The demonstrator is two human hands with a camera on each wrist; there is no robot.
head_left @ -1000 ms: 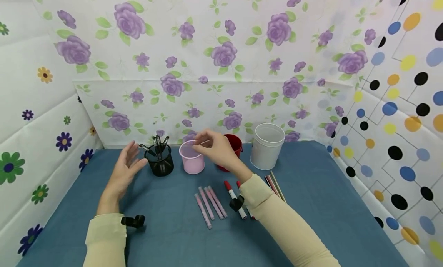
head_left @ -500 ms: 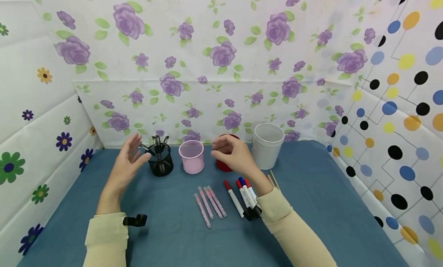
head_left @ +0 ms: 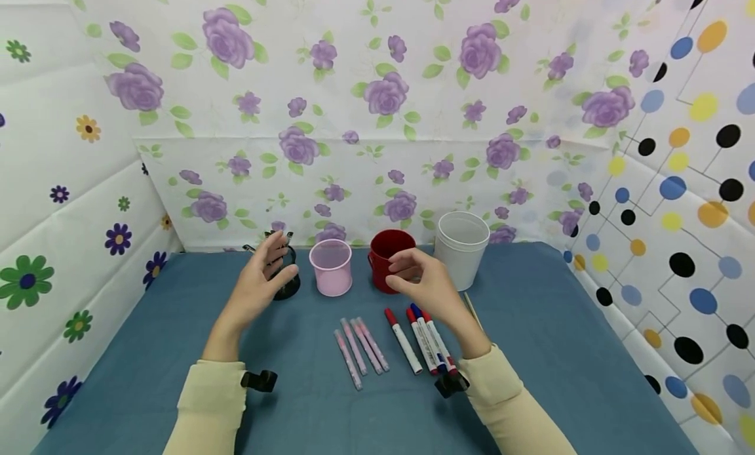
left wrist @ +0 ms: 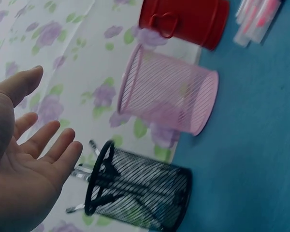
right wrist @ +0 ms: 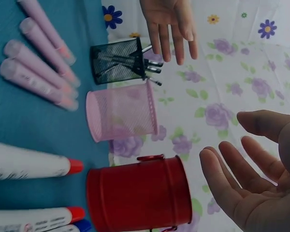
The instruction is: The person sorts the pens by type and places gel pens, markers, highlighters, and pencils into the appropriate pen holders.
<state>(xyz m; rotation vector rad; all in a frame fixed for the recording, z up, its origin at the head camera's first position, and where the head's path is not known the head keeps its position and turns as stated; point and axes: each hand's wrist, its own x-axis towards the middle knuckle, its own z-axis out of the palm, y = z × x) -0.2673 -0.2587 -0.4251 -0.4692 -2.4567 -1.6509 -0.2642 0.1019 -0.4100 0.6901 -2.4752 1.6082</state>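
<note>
We log the left hand [head_left: 255, 284] raised near the black mesh cup [left wrist: 140, 188], fingers spread; right hand [head_left: 429, 283] raised near the red bucket [right wrist: 135, 195], fingers apart, slightly bent

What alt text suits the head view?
A person's left hand hovers at a black cup and right hand at a red bucket, both empty. A pink cup stands between, a white bin at right; pink pens and markers lie in front.

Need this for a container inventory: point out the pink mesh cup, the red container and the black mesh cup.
Pink mesh cup [head_left: 333, 275], head view: front wall.
Red container [right wrist: 137, 195], right wrist view: side wall.
Black mesh cup [left wrist: 139, 187], left wrist view: mesh side.
</note>
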